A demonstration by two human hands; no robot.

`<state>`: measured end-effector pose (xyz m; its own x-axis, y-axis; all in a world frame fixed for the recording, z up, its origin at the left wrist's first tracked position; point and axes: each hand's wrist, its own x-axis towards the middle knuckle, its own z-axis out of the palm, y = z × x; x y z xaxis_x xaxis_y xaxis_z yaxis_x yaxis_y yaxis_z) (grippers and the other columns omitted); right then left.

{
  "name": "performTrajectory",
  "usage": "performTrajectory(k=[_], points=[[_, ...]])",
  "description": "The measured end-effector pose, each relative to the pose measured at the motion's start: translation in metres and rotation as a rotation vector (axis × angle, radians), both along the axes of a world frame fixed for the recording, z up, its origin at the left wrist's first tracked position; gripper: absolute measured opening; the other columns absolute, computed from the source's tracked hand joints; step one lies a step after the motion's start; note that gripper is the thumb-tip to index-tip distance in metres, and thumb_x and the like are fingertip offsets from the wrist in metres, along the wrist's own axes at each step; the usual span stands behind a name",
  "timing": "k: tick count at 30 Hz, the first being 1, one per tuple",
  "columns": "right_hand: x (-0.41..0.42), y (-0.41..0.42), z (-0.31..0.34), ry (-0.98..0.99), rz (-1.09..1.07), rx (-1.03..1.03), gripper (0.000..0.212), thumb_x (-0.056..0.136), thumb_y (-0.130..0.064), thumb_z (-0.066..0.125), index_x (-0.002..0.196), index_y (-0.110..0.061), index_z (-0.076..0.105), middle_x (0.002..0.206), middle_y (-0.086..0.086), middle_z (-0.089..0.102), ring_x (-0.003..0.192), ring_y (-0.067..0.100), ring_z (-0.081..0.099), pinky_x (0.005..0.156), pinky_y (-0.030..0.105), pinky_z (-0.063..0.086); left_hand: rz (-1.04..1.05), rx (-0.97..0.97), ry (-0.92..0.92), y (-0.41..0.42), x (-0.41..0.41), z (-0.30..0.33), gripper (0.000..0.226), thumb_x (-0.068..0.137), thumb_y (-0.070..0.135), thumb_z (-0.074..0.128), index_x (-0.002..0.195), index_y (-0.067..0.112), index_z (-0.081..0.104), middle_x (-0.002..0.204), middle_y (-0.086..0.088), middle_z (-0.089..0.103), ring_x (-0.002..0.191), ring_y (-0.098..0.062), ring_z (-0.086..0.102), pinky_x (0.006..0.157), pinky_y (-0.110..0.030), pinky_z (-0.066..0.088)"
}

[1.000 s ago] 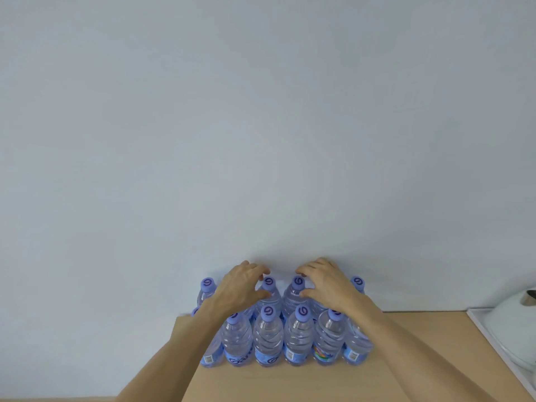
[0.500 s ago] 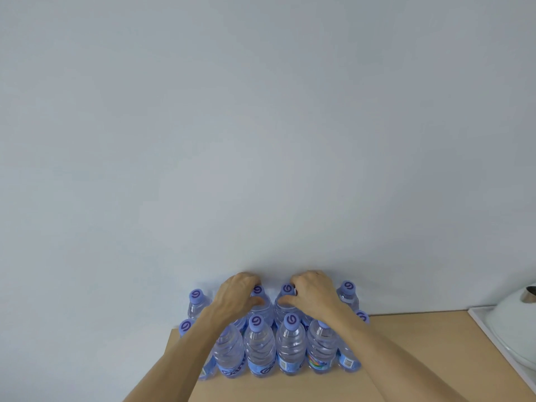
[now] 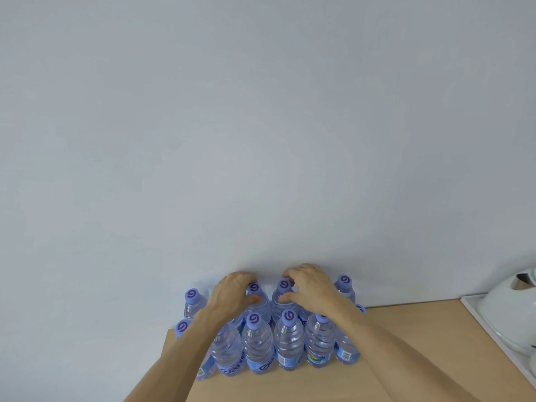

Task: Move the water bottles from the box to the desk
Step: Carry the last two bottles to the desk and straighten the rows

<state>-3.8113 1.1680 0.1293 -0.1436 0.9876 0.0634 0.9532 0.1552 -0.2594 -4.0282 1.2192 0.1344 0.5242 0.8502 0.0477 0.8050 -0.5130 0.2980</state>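
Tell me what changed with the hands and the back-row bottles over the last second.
The left hand and right hand went from resting open over the back row to curling their fingers round the necks of the two middle back bottles, left one and right one, so each now has a grip. The front-row bottles, the desk and the white appliance stayed as they were.

Bright, even, cool-toned light, soft focus.
Faint shadows on the pale blue-grey wall (image 3: 261,126); slight wide-angle curvature at edges.
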Motion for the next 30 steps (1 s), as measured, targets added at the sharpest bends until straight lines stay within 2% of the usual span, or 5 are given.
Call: performTrajectory(k=[3,9,15,18,30], points=[[-0.003,0.000,0.001,0.007,-0.025,0.034,0.042,0.083,-0.054,0.065,0.103,-0.017,0.064,0.100,-0.003,0.067,0.103,0.019,0.053,0.091,0.029,0.035,0.003,0.003,-0.005,0.000,-0.001,-0.001,0.033,0.081,0.041,0.070,0.100,0.015,0.064,0.099,0.000,0.065,0.092,-0.021,0.058,0.074,-0.033,0.048],[0.000,-0.002,0.003,-0.006,0.030,0.054,0.030,0.088,-0.046,0.062,0.111,-0.026,0.064,0.108,-0.011,0.066,0.107,0.016,0.053,0.093,0.029,0.034,0.004,0.010,-0.023,-0.002,-0.002,-0.002,0.033,0.082,0.040,0.069,0.103,0.015,0.065,0.100,0.001,0.065,0.094,-0.020,0.058,0.075,-0.032,0.047],[0.004,-0.003,0.003,-0.056,0.012,0.028,0.045,0.088,-0.053,0.058,0.128,-0.033,0.057,0.121,-0.012,0.064,0.116,0.017,0.049,0.097,0.033,0.029,-0.004,0.011,0.015,-0.002,0.001,0.000,0.033,0.081,0.039,0.069,0.099,0.012,0.064,0.098,-0.002,0.064,0.093,-0.023,0.059,0.075,-0.034,0.048],[0.018,-0.006,0.007,0.018,0.000,-0.009,0.056,0.085,-0.055,0.062,0.135,-0.031,0.053,0.125,-0.015,0.062,0.120,0.014,0.046,0.100,0.030,0.026,-0.045,0.018,0.014,-0.001,0.005,-0.001,0.042,0.081,0.041,0.069,0.114,0.017,0.060,0.115,0.003,0.061,0.111,-0.019,0.054,0.087,-0.030,0.045],[0.090,-0.028,0.016,0.070,-0.073,-0.079,0.055,0.083,-0.049,0.068,0.132,-0.028,0.055,0.125,-0.013,0.059,0.117,0.011,0.044,0.099,0.027,0.029,-0.178,0.206,0.045,-0.014,0.061,0.006,0.046,0.086,0.051,0.061,0.121,0.021,0.060,0.116,0.007,0.063,0.114,-0.015,0.050,0.090,-0.022,0.035]])
